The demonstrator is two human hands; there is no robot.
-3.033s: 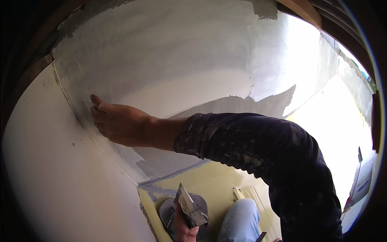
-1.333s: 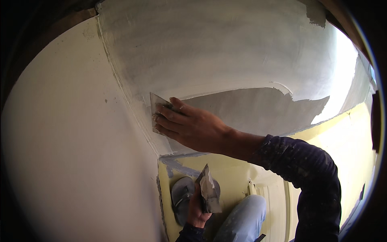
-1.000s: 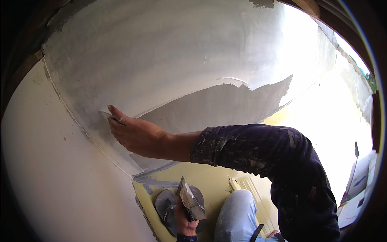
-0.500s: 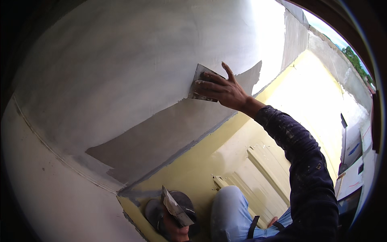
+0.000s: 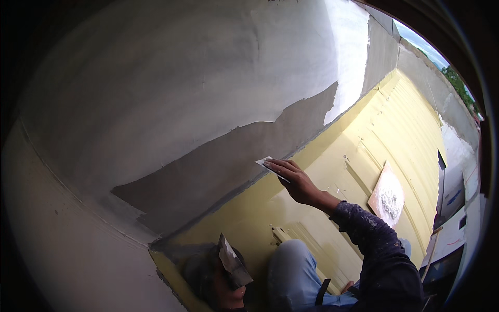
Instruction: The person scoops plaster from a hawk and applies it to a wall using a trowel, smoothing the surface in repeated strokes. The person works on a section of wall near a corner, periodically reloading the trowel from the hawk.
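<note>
My right hand [image 5: 297,183] is closed on a flat finishing trowel [image 5: 266,163], whose pale blade is tilted nearly edge-on. It hangs in front of the lower wall, near the bare dark-grey strip [image 5: 218,156]; I cannot tell whether the blade touches. Above that strip the wall bears a smooth light coat [image 5: 156,104] with a ragged lower edge. Low in the view, my left hand [image 5: 228,297] grips a second metal blade, a putty knife [image 5: 234,262] with pale filler smeared on it. Its handle is hidden by the hand.
Below the wall runs a yellow ribbed metal sheet [image 5: 374,140]. On it lies a pinkish board [image 5: 382,195] heaped with white putty [image 5: 391,200]. My jeans-clad knee [image 5: 293,270] and a dark shoe [image 5: 197,273] are close by. Another wall [image 5: 67,218] meets at the left corner.
My right hand has come down off the coated wall, the trowel turning edge-on. The putty board now shows beside my arm. The left-hand putty knife has shifted slightly right and tilted more upright.
</note>
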